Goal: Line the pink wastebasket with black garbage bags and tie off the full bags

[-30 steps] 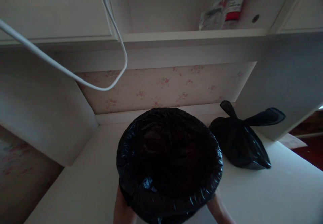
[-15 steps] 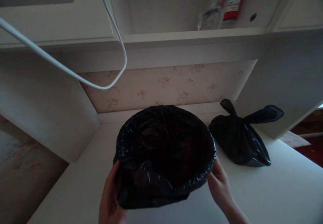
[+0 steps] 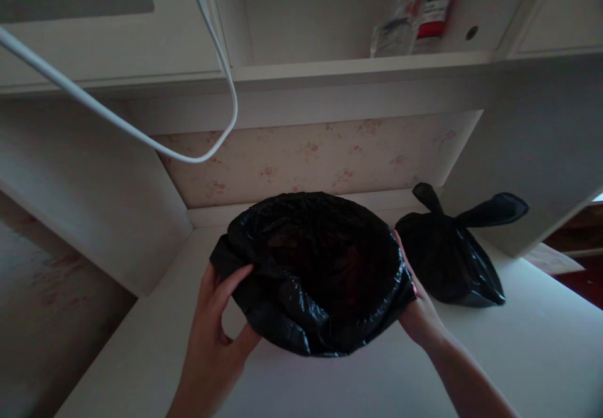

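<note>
- Two bare hands hold a wide-mouthed, glossy black plastic bag (image 3: 320,273) by opposite sides of its rim, over the plain white desk (image 3: 301,386); whether its base rests there is hidden.
- On the left hand (image 3: 214,327) the fingers (image 3: 235,278) stand apart from the thumb, forefinger over the rim, thumb against the lower outer side.
- The right hand (image 3: 421,308) lies along the outer right rim; whether its fingers pinch the film cannot be told.
- The film looks light, soft and slippery, likely to sag and crease; the front edge already folds inward. The turned-over rim seems the best hold, gripped on both sides.
- A knotted black plastic bag (image 3: 455,258) sits just beside the right hand, so room there is tight.
- White side panels (image 3: 94,198) and a pink-flowered wall strip (image 3: 301,154) bound the desk; a looped white cable (image 3: 207,154) hangs above. More desk surface shows leftward and in front.
</note>
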A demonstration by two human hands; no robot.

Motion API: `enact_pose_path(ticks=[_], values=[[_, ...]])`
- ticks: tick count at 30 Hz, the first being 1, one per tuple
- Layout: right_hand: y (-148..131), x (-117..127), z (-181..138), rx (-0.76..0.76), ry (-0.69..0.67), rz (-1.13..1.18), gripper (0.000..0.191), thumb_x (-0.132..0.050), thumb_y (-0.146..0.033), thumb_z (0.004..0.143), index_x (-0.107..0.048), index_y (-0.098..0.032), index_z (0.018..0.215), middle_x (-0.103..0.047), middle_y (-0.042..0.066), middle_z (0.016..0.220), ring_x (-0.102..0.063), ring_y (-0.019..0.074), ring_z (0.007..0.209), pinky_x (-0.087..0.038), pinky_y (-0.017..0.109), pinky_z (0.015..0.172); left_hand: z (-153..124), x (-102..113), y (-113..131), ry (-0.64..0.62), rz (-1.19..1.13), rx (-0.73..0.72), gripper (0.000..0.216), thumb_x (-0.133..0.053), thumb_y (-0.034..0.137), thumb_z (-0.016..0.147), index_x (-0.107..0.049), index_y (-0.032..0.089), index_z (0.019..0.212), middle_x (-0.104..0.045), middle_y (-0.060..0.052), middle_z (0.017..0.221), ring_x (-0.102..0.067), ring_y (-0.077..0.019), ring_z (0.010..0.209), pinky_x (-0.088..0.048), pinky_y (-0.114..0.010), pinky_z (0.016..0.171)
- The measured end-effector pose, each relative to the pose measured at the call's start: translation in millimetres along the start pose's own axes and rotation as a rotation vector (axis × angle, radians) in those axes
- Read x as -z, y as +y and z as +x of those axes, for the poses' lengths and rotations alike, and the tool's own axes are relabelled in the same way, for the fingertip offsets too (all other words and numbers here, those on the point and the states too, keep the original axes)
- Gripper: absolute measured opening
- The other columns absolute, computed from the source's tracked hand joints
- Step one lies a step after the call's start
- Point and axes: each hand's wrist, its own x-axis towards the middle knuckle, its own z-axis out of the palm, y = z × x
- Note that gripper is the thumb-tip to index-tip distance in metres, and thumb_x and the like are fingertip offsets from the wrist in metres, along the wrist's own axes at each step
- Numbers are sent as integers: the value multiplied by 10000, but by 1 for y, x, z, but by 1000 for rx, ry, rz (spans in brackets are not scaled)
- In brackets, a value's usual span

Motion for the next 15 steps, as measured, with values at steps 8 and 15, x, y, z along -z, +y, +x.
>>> enact_pose_path(ticks=[8,15], values=[[-18,5,30,-21,4,-48,550,-586,-661,978,-608,-397,1460,-583,16,1586,-465,312,1523,-315,545,1284,26,-1,11,-63,303,-95,351,-611,598,965,-779,312,1081,-531,-129,1569,-522,-412,1448,-480,-671,1125],[-53,-6,58,-10,84,-134,535,-680,-680,907,-719,-326,1305,-694,50,1443,-542,353,1444,-335,546,1266,30,-5,19,-33,322,-120,302,-660,542,930,-792,271,928,-619,-159,1461,-590,-425,1367,-596,-595,991]])
